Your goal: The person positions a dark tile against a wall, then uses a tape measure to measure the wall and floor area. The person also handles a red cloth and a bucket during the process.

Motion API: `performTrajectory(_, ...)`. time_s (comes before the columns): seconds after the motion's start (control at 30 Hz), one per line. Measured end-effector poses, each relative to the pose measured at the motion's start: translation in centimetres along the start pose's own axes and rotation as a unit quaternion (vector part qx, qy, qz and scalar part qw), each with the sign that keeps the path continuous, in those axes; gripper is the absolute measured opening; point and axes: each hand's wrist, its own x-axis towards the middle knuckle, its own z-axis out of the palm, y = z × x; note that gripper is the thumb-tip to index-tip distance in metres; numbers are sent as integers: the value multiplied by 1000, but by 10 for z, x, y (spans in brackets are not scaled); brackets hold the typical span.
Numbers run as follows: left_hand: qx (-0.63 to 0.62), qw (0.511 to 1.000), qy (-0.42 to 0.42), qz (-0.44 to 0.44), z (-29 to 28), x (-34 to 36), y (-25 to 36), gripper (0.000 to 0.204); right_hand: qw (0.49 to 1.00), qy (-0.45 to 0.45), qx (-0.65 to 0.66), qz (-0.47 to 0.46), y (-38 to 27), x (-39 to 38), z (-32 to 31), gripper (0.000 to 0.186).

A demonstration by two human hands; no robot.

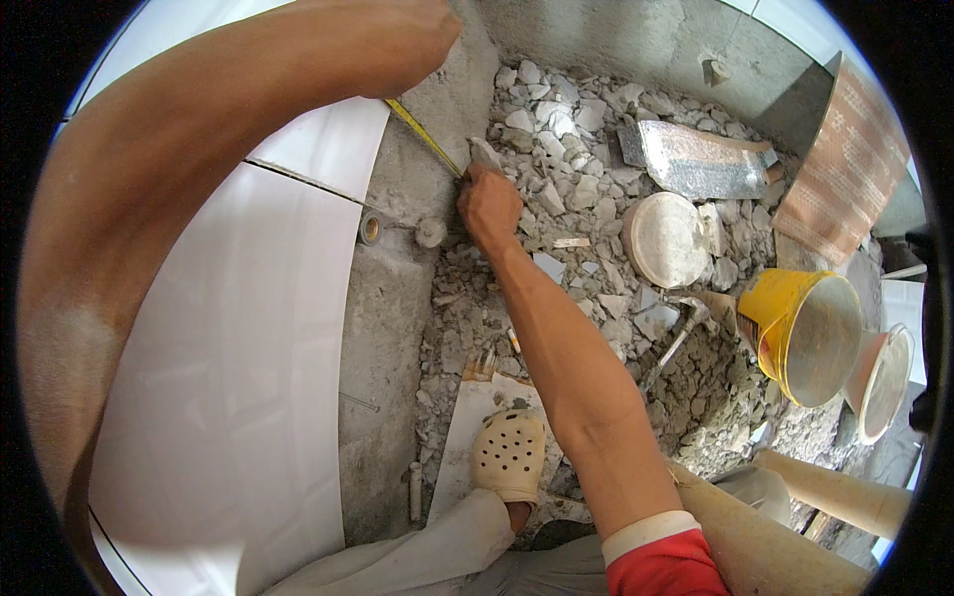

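A yellow tape measure blade stretches between my hands, slanting across the bare concrete wall strip. My right hand is closed on its lower end, beside a grey lump I cannot identify. My left arm arches over the upper left, and my left hand is at the top, above the blade's other end. Its fingers are hidden. White wall tiles lie left of the blade, their edge bordering the concrete. A round pipe opening and a grey round stub sit below it.
Broken rubble covers the floor. On it are a round pale lid-like disc, a foil-faced piece and a hammer. A yellow bucket lies tilted at right, near beige tubes. My beige clog rests on a stained board.
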Motion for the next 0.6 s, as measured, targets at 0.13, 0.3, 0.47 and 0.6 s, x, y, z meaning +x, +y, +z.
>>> performTrajectory(0.13, 10, 1000, 18, -1, 4, 1, 1, 19, 1000, 18, -5, -6, 1, 1, 1, 24)
performTrajectory(0.3, 19, 1000, 13, -4, 6, 4, 2, 17, 1000, 21, -1, -1, -1, 2, 0, 20)
performTrajectory(0.47, 24, 999, 39, 5, 4, -1, 3, 17, 1000, 7, -1, 8, -4, 3, -2, 19)
performTrajectory(0.6, 25, 1000, -12, -11, 2, 3, 5, 17, 1000, -3, -10, 27, -4, 3, -5, 20)
